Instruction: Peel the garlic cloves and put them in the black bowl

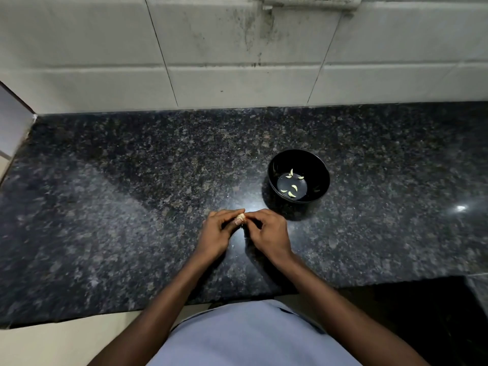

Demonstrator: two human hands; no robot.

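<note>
Left hand (217, 231) and right hand (266, 231) both pinch one garlic clove (240, 217) just left of the black bowl (274, 165), fingers curled.

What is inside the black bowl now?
The black bowl holds about six small peeled garlic cloves, loose on its flat bottom. The near part of the inside is hidden by the near wall, so more cloves there cannot be excluded.

A dark speckled stone table (132, 196) runs along a tiled wall. On it, to the right of the middle, stands a black bowl (320, 169) with several peeled garlic cloves (291, 186) inside
</note>
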